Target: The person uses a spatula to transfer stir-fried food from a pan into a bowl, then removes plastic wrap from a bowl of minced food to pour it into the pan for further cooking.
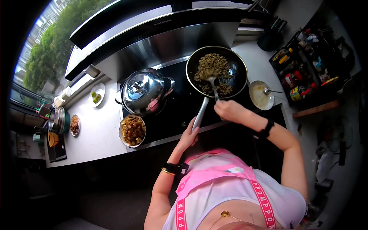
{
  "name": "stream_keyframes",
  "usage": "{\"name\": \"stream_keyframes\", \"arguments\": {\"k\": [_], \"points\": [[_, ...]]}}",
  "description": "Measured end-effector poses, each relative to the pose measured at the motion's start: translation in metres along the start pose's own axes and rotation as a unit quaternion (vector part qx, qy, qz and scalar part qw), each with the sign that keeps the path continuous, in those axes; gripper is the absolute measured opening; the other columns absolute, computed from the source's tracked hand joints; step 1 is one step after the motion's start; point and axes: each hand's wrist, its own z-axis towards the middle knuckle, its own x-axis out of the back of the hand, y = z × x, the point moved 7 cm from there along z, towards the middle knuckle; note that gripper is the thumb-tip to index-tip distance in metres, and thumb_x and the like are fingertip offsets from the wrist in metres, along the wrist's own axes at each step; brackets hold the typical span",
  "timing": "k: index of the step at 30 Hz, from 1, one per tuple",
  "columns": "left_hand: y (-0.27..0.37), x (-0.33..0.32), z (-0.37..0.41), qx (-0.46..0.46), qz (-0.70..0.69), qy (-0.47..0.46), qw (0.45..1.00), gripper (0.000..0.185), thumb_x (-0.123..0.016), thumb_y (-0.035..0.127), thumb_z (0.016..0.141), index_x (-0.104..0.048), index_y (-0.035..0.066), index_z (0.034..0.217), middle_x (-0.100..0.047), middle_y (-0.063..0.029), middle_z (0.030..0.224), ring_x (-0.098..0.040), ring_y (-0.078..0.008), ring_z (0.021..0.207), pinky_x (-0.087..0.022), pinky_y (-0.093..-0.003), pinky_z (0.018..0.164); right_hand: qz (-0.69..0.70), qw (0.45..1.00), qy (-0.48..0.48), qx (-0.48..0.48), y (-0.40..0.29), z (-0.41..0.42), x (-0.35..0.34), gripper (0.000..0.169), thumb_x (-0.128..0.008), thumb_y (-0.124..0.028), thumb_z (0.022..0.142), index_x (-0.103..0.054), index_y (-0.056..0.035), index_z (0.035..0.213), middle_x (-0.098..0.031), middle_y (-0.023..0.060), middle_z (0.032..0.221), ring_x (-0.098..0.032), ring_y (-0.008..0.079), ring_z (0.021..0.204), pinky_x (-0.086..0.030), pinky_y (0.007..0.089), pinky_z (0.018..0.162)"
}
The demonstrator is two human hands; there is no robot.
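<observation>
My left hand [189, 135] is closed around the metal handle of a dark frying pan [240, 83] on the black cooktop [179, 100]. In my right hand [230, 110] is a metal spatula [214, 86], its head down among brown minced food [214, 64] in the pan; motion blurs the food by its edge. The mince covers mostly the left and middle of the pan, and the pan's right side shows dark, shiny metal. To the right of the pan lies a stained plate [257, 97] with a metal spoon [267, 90] on it.
A lidded steel pot [143, 92] stands left of the pan, with a bowl of cooked food [132, 130] before it. Further left are a plate with green pieces [99, 87], a small dish [75, 125] and stacked bowls [57, 120]. A rack of bottles [299, 77] and a knife block [268, 40] stand right.
</observation>
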Motion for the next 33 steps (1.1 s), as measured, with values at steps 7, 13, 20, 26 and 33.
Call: {"name": "stream_keyframes", "arguments": {"k": [7,13,20,26,33], "points": [[-0.004,-0.006,0.004,0.01,-0.003,-0.001,1.0,0.054,-0.044,0.024,0.096,-0.02,0.024,0.144,-0.042,-0.0003,0.056,-0.037,-0.0077,0.04,-0.029,-0.0214,0.035,0.026,0.999,0.011,0.021,0.006,-0.01,-0.001,0.011,-0.058,-0.015,0.073,-0.056,-0.0048,0.073,-0.053,0.0078,0.072,-0.061,0.0194,0.063,-0.051,0.0285,0.053],[0.004,0.0,-0.003,0.018,0.016,0.016,1.0,0.054,-0.044,0.023,0.096,-0.02,0.024,0.144,-0.043,-0.0006,0.057,-0.037,-0.0077,0.04,-0.03,-0.0211,0.035,0.35,0.882,0.229,-0.219,0.11,-0.02,0.068,0.012,-0.058,-0.011,0.084,-0.064,-0.0001,0.087,-0.063,0.0136,0.083,-0.062,0.024,0.064,-0.051,0.0278,0.055],[0.006,0.0,-0.011,0.02,-0.01,0.01,1.0,0.054,-0.045,0.023,0.096,-0.021,0.022,0.144,-0.04,0.0006,0.059,-0.038,-0.0068,0.042,-0.03,-0.0206,0.034,0.405,0.787,0.276,-0.374,0.224,-0.057,0.033,0.016,-0.058,-0.008,0.086,-0.064,0.0036,0.096,-0.066,0.0095,0.081,-0.065,0.0142,0.065,-0.054,0.0236,0.06],[0.013,-0.008,-0.008,0.019,-0.032,-0.027,0.999,0.055,-0.045,0.022,0.095,-0.021,0.02,0.144,-0.036,0.002,0.061,-0.038,-0.0065,0.042,-0.029,-0.0206,0.034,0.582,0.702,0.267,-0.312,0.241,-0.044,-0.017,0.016,-0.062,-0.007,0.085,-0.066,-0.0009,0.099,-0.064,0.0074,0.089,-0.064,0.0128,0.076,-0.054,0.0243,0.066],[0.012,-0.003,-0.009,0.027,-0.018,-0.005,0.999,0.054,-0.044,0.021,0.096,-0.02,0.02,0.145,-0.036,0.0019,0.06,-0.037,-0.007,0.041,-0.029,-0.021,0.033,0.303,0.952,-0.019,-0.046,0.102,-0.006,0.033,0.011,-0.065,-0.007,0.08,-0.065,-0.0059,0.091,-0.056,0.0077,0.083,-0.057,0.0238,0.07,-0.046,0.0344,0.062]]}}
